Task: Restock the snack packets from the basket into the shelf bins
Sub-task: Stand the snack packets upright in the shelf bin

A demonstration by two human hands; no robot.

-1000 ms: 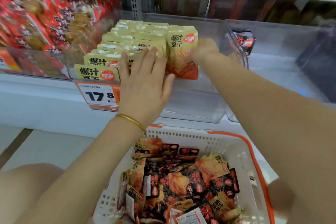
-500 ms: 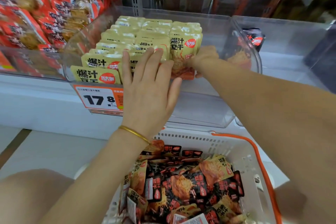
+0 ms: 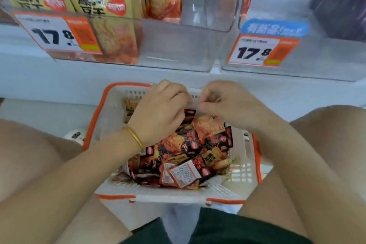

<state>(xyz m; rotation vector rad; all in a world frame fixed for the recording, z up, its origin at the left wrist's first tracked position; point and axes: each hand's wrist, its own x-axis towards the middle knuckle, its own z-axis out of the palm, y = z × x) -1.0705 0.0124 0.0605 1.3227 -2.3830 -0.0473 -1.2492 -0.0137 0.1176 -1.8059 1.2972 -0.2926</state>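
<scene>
Reaching into the basket (image 3: 93, 121), both hands work at its far end, just below the shelf (image 3: 118, 77). Head view: the left hand (image 3: 160, 113), a gold bracelet (image 3: 134, 136) at its wrist, lies knuckles-up on the packets (image 3: 184, 152) with its fingers curled down among them. The right hand (image 3: 223, 103) is just beside it, fingers and thumb drawn together above an orange packet (image 3: 206, 125). The fingertips of both are hidden, so I cannot tell whether either hand has a packet in its grip or is only sorting. The packets, mostly black and orange, lie heaped loose in the basket. Above, the left bin (image 3: 174, 45) carries upright rows of yellow packets (image 3: 99, 4) behind a 17.8 price tag (image 3: 55, 33). The right bin (image 3: 316, 55) has its own 17.8 tag (image 3: 261, 49) and something dark at the back. My judgement is that the job is partway: 1 bin looks well stocked, but a whole heap is left to shelve, and the step in hand is the next pick
</scene>
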